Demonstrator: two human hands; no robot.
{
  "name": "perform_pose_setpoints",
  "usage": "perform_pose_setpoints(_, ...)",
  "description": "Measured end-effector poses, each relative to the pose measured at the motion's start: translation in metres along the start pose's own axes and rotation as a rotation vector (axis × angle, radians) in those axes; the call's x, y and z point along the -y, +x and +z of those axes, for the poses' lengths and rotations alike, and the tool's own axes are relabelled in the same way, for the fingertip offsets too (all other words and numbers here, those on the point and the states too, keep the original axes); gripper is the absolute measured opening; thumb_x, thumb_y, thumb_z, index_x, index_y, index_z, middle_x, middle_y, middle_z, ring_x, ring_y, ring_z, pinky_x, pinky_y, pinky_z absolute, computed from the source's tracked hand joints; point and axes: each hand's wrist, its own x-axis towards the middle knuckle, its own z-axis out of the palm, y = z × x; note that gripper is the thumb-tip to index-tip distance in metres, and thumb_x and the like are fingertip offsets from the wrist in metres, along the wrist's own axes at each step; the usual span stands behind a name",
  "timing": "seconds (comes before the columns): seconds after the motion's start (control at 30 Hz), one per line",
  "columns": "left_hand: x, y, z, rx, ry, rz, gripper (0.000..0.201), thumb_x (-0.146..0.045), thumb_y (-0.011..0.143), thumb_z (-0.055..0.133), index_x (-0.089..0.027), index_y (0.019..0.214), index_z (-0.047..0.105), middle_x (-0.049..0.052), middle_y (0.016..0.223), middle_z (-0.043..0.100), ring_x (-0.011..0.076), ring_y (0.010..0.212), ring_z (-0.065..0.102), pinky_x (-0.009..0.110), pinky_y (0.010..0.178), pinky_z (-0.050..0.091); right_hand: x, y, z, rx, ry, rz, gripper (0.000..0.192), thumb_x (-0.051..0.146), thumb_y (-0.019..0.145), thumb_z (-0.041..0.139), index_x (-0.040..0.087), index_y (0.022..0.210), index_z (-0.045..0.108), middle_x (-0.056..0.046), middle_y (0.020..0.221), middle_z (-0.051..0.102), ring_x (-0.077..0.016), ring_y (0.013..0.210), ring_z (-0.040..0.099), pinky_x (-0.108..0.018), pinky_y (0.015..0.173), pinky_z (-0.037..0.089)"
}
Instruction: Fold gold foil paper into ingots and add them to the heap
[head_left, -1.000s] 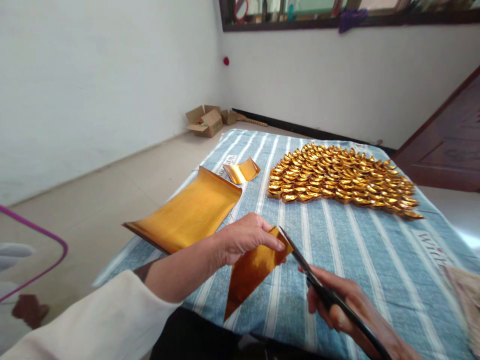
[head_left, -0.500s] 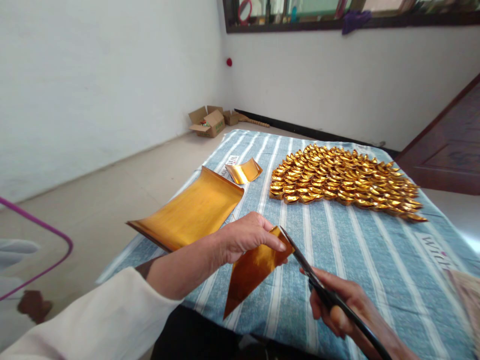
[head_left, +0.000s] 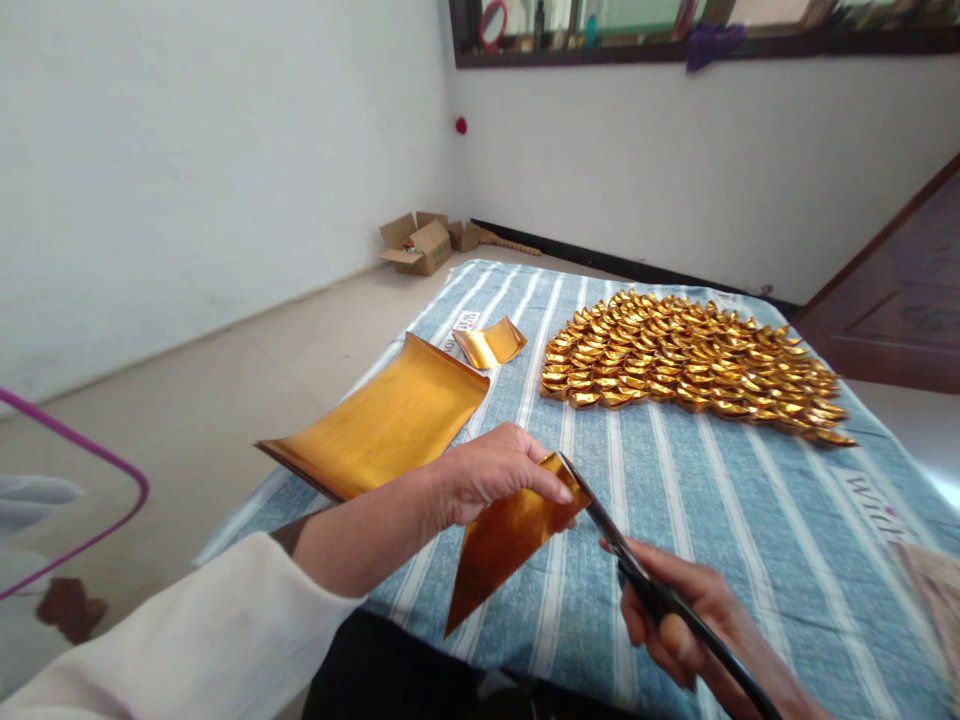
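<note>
Little had shifted since a second earlier: the left hand [head_left: 491,473] still pinched the gold foil sheet [head_left: 504,535]. Right-hand [head_left: 679,615] fingers gripped the black scissors [head_left: 637,570], blades nearly closed at the sheet's top corner.

Head camera, looking forward and down over a bed-like surface

The single view sits at the person's head, tilted down and facing 12 o'clock across the blue-and-white striped cloth [head_left: 675,520]; both hands fill the near edge at 6 o'clock, very close to the lens, while the white wall corner and dark-framed window [head_left: 675,45] stand far off at 12 to 1 o'clock.
</note>
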Motion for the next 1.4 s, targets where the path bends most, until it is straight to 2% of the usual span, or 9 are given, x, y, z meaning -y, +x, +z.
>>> perform_pose_setpoints(0.17,-0.002,-0.001,0.001,0.056,-0.049,-0.003,0.024,-0.020,0.045,0.079,-0.011,0.066,0.072,0.008,0.063,0.072,0.0227,0.059,0.068,0.033,0.061,0.052,-0.003,-0.001,0.000,-0.012,0.031,0.001,0.074,0.066,0.079,0.058,0.022,0.137,0.047,0.002,0.067,0.048,-0.0028,0.043,0.027,-0.017,0.038,0.023)
perform_pose_setpoints(0.33,-0.002,-0.001,0.000,0.041,-0.031,-0.006,0.024,-0.020,0.044,0.080,-0.011,0.064,0.071,0.008,0.062,0.072,0.0236,0.059,0.068,0.033,0.060,0.052,0.002,0.000,0.003,-0.036,-0.007,0.028,0.074,0.068,0.078,0.058,0.020,0.133,0.052,0.003,0.063,0.045,-0.0022,0.041,0.026,-0.016,0.037,0.022)
perform_pose_setpoints(0.5,-0.001,0.000,-0.001,0.067,-0.036,-0.001,0.025,-0.020,0.044,0.081,-0.011,0.065,0.072,0.009,0.064,0.073,0.0246,0.062,0.069,0.035,0.064,0.053,-0.004,0.001,0.005,-0.049,0.030,-0.015,0.073,0.067,0.078,0.058,0.022,0.135,0.051,0.004,0.060,0.043,-0.0017,0.038,0.024,-0.015,0.034,0.019)
perform_pose_setpoints(0.67,-0.001,-0.001,0.000,0.067,-0.031,0.004,0.022,-0.020,0.045,0.080,-0.011,0.065,0.072,0.008,0.063,0.072,0.0231,0.059,0.068,0.034,0.062,0.053,-0.006,-0.001,0.004,-0.090,0.062,0.042,0.082,0.070,0.071,0.063,0.022,0.135,0.050,0.005,0.059,0.045,-0.0012,0.038,0.025,-0.015,0.034,0.022)
perform_pose_setpoints(0.9,-0.004,-0.005,0.002,0.098,-0.035,-0.001,0.018,-0.019,0.049,0.077,-0.011,0.065,0.073,0.008,0.064,0.073,0.0201,0.059,0.068,0.031,0.061,0.053,0.000,-0.002,0.007,-0.143,0.045,0.129,0.084,0.073,0.065,0.067,0.023,0.132,0.054,0.004,0.061,0.049,-0.0012,0.037,0.028,-0.017,0.035,0.028)
perform_pose_setpoints(1.23,-0.002,-0.002,0.000,0.078,-0.046,-0.015,0.021,-0.019,0.046,0.079,-0.011,0.063,0.073,0.008,0.062,0.072,0.0209,0.057,0.067,0.031,0.058,0.052,0.000,-0.001,0.010,-0.162,0.047,0.102,0.082,0.072,0.067,0.066,0.022,0.131,0.055,0.007,0.054,0.040,-0.0010,0.035,0.023,-0.016,0.035,0.028)
perform_pose_setpoints(1.4,-0.004,-0.004,0.001,0.072,-0.044,-0.024,0.022,-0.020,0.046,0.079,-0.011,0.065,0.073,0.008,0.064,0.073,0.0209,0.058,0.067,0.030,0.058,0.052,-0.008,0.000,0.009,-0.179,0.062,0.122,0.082,0.070,0.066,0.068,0.021,0.131,0.055,0.006,0.055,0.043,-0.0009,0.035,0.026,-0.015,0.034,0.028)
